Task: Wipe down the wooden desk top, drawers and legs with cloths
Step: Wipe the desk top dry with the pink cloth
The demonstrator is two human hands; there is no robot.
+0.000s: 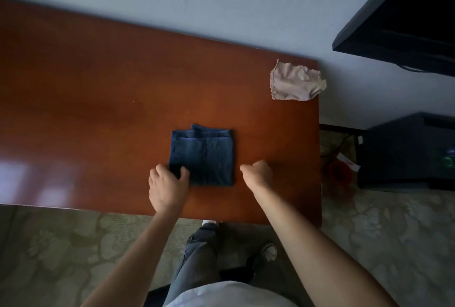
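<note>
A folded dark blue cloth [203, 156] lies on the reddish wooden desk top [98, 90], near its front edge. My left hand [166, 183] grips the cloth's near left corner, thumb on top of the fabric. My right hand [258, 173] hovers just right of the cloth with its fingers curled, holding nothing and not touching the fabric. A crumpled beige cloth [294, 82] lies apart at the desk's far right corner, slightly over the edge. The drawers and legs are hidden under the top.
A pale wall runs behind the desk. A dark screen [406, 16] hangs at the upper right, above a black unit [406, 151] on the floor beside the desk. Cables and a red object [341, 171] lie between them. Patterned carpet [61, 245] covers the floor.
</note>
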